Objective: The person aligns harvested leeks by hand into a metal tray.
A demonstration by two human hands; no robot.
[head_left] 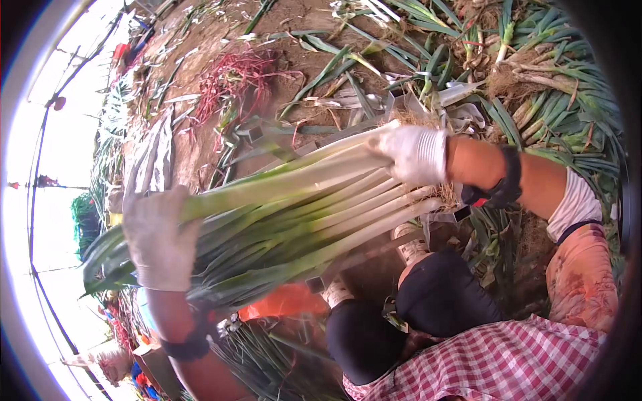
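A long leek [281, 186], white at the root end and green at the leaves, is stretched between my gloved hands. My left hand [160, 237] is closed around its green part. Around the white end near the roots, my right hand [413, 157] is closed; slight blur softens the fingers. Just below and touching it lies a row of several leeks [334, 230] side by side, roots to the right and leaves to the left. They rest on a metal frame [368, 252], mostly hidden beneath them.
Piled leeks [568, 100] with roots cover the ground at the upper right. Red ties [237, 81] lie tangled on the soil beyond the frame. An orange plastic bag [284, 302] sits under the leaves, near more leeks [257, 361]. My knees [441, 294] are close to the frame.
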